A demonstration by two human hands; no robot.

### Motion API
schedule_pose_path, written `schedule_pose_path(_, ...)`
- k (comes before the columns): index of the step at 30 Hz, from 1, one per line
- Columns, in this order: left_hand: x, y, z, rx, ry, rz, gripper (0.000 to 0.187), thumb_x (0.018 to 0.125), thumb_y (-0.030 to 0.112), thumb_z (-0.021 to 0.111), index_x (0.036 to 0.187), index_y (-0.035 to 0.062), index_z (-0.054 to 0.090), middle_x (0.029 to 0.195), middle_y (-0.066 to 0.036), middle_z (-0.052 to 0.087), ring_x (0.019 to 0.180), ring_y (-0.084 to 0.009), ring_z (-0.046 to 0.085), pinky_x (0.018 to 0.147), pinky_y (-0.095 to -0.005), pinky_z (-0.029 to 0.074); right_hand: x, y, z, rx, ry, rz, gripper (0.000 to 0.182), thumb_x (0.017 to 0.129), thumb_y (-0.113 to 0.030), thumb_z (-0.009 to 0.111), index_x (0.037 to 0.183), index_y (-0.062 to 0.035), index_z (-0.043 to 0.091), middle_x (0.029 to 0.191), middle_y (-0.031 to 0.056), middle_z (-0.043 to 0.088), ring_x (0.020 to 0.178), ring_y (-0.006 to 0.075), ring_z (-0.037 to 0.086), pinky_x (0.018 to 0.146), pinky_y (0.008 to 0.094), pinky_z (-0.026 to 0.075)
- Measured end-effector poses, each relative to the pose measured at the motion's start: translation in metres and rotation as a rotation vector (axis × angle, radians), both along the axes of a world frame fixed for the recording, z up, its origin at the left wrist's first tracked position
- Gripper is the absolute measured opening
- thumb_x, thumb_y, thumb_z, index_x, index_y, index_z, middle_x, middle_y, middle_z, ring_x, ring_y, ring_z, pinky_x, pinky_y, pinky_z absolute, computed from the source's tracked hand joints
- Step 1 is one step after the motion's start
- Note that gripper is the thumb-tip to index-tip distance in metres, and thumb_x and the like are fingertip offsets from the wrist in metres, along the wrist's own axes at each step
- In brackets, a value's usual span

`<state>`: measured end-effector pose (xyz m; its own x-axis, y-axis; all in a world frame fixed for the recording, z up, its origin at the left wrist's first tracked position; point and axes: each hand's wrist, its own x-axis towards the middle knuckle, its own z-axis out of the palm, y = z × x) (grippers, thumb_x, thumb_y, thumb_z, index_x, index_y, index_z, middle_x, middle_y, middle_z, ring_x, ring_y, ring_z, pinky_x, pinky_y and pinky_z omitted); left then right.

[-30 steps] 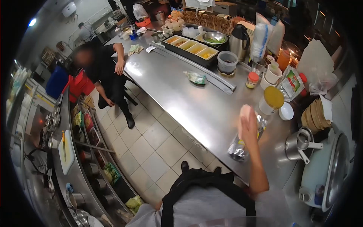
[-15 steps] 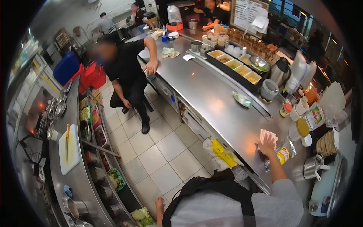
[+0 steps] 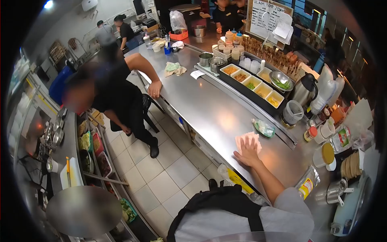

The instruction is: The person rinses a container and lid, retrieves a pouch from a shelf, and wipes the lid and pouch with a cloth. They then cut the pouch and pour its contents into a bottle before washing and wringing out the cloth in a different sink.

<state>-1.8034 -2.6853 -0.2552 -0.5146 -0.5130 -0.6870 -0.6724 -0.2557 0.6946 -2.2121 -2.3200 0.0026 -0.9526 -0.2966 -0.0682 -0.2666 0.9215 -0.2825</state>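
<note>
My right hand (image 3: 248, 154) lies flat with its fingers spread on a pink cloth (image 3: 242, 139), pressing it to the steel counter (image 3: 193, 107). Just beyond the cloth is a crumpled clear plastic packet (image 3: 264, 128) with something green in it. Nearer my forearm, a silver and yellow pouch (image 3: 308, 183) rests on the counter. My left hand is out of view.
A co-worker in black (image 3: 125, 92) sits at left, one hand (image 3: 154, 89) on the counter's edge. Food trays (image 3: 252, 84) line the counter's far side. A knife (image 3: 68, 171) lies on a white cutting board (image 3: 75, 173). A blurred oval patch hides part of the left counter.
My right hand has slid the pink cloth forward and left along the counter, away from the pouch. My left hand has gone out of view. The view has shifted a little.
</note>
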Motion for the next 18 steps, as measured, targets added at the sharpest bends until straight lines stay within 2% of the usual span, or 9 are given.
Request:
schedule_pose_path(2,-0.035,-0.018,-0.007,-0.026,0.006,-0.045,0.025,0.081,0.023,0.048,0.100,0.0080,0.055,0.081,-0.003,0.056,0.069,-0.0151,0.054,0.053,-0.0282,0.041,-0.030,-0.010,0.046,0.078,-0.288,0.109,0.070,0.077,-0.058,0.045,0.127,-0.0092,0.039,0.136,0.0208,0.025,0.124,0.0405,0.023,0.099,0.0541,0.019)
schedule_pose_path(3,-0.057,-0.027,-0.007,-0.038,0.013,-0.071,0.024,0.081,0.023,0.048,0.099,0.0079,0.055,0.080,-0.003,0.056,0.068,-0.0150,0.054,0.052,-0.0278,0.041,-0.048,0.006,0.035,-0.087,-0.011,0.160,0.049,0.079,-0.047,0.049,0.111,-0.0115,0.055,0.120,0.0172,0.047,0.108,0.0380,0.045,0.087,0.0496,0.036)
schedule_pose_path(4,-0.078,-0.034,-0.008,-0.047,0.017,-0.099,0.024,0.081,0.022,0.048,0.098,0.0078,0.055,0.080,-0.003,0.056,0.067,-0.0149,0.054,0.052,-0.0275,0.041,-0.066,0.017,0.028,-0.092,-0.005,0.149,0.049,0.079,-0.047,0.049,0.111,-0.0115,0.055,0.120,0.0172,0.047,0.108,0.0380,0.045,0.087,0.0496,0.036)
schedule_pose_path(6,-0.126,-0.063,0.000,-0.059,0.013,-0.148,0.024,0.081,0.022,0.048,0.098,0.0076,0.055,0.079,-0.003,0.057,0.067,-0.0148,0.054,0.051,-0.0272,0.041,-0.092,0.031,0.022,0.214,0.792,-0.173,0.043,0.076,-0.041,0.052,0.106,-0.0109,0.059,0.101,0.0155,0.058,0.094,0.0342,0.054,0.081,0.0481,0.040)
schedule_pose_path(7,-0.148,-0.075,0.026,-0.154,0.143,-0.105,0.021,0.080,0.023,0.048,0.090,0.0069,0.056,0.074,-0.003,0.056,0.061,-0.0142,0.053,0.046,-0.0261,0.039,-0.101,0.035,0.022,0.218,0.786,-0.196,0.043,0.076,-0.041,0.052,0.106,-0.0109,0.059,0.101,0.0155,0.058,0.094,0.0342,0.054,0.081,0.0481,0.040)
schedule_pose_path(9,-0.168,-0.096,0.049,-0.163,0.122,-0.145,0.020,0.079,0.023,0.048,0.088,0.0069,0.056,0.074,-0.003,0.055,0.061,-0.0138,0.053,0.045,-0.0260,0.039,-0.112,0.050,0.025,0.082,0.093,-0.434,0.042,0.081,-0.038,0.045,0.113,-0.0124,0.053,0.106,0.0138,0.057,0.101,0.0356,0.050,0.086,0.0559,0.033)
schedule_pose_path(13,-0.250,-0.131,0.012,-0.198,0.060,-0.430,0.031,0.077,0.029,0.051,0.092,0.0026,0.058,0.080,-0.011,0.058,0.071,-0.0203,0.058,0.055,-0.0315,0.046,-0.097,0.066,0.018,0.107,-0.005,-0.503,0.047,0.076,-0.042,0.049,0.115,-0.0141,0.052,0.111,0.0152,0.054,0.105,0.0338,0.049,0.088,0.0565,0.032)
schedule_pose_path(14,-0.294,-0.124,0.004,-0.222,0.079,-0.598,0.032,0.078,0.029,0.051,0.093,0.0025,0.058,0.081,-0.012,0.058,0.073,-0.0213,0.057,0.057,-0.0319,0.046,-0.084,0.071,0.017,0.126,0.078,-0.472,0.062,0.063,-0.043,0.062,0.115,-0.0118,0.051,0.111,0.0156,0.053,0.105,0.0323,0.049,0.085,0.0533,0.037)
schedule_pose_path(18,-0.349,-0.134,-0.007,-0.343,0.105,-1.080,0.034,0.078,0.030,0.051,0.097,0.0019,0.057,0.086,-0.015,0.058,0.079,-0.0250,0.057,0.064,-0.0337,0.046,-0.035,0.076,0.019,0.111,0.082,-0.728,0.052,0.072,-0.033,0.061,0.118,-0.0108,0.049,0.113,0.0134,0.053,0.109,0.0306,0.047,0.087,0.0509,0.035)
